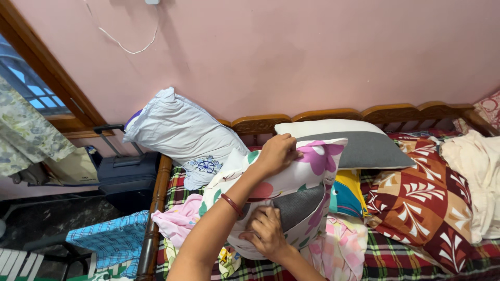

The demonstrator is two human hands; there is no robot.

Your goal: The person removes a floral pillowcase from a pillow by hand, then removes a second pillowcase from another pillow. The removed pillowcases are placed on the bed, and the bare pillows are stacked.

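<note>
Head cam: the person was mid-way through pulling a floral pillowcase [307, 171] over a grey pillow [299, 205], sitting dead centre on the bed. Left hand [276, 152] pinched the cover's top edge, right hand [266, 231] gripped its lower edge at 6 o'clock. Next bit probably needed a firm tug over the corners. Plaid bedsheet [396, 260] underneath, pink wall [286, 57] at 12, suitcase [125, 177] at 9.

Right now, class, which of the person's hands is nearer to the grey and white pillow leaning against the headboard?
The left hand, gripping the floral pillowcase's top edge just beside the grey and white pillow. The right hand is lower, at the pillowcase's bottom.
</note>
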